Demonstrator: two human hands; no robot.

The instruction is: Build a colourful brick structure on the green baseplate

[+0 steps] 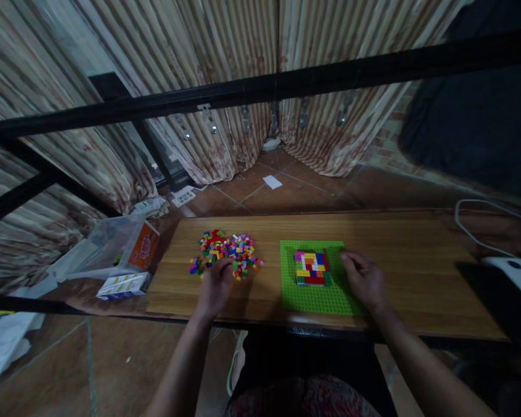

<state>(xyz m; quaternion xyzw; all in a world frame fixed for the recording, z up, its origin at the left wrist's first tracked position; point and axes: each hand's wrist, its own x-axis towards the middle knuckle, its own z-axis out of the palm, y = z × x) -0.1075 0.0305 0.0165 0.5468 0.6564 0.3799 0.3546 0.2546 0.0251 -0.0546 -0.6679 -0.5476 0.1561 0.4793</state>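
A loose pile of small multicoloured toy bricks (pixel 239 246) lies on the left half of a wooden table. My left hand (pixel 217 285) is at the pile's near edge, fingers curled together; whatever they may pinch is too small to make out. To the right is a green studded baseplate (pixel 295 298). On it sits a block of joined bricks (pixel 311 268) in red, yellow, blue, white, pink and green. My right hand (pixel 367 282) hovers by the baseplate's right edge, thumb and fingers closed together, apart from the block. Anything between those fingertips cannot be seen.
A clear plastic bin (pixel 108 246) with an orange label and a small carton (pixel 124 285) stand beyond the table's left end. A white device (pixel 512 272) with a cable is at the right end. A black metal bar (pixel 252 90) with clips crosses before the curtains.
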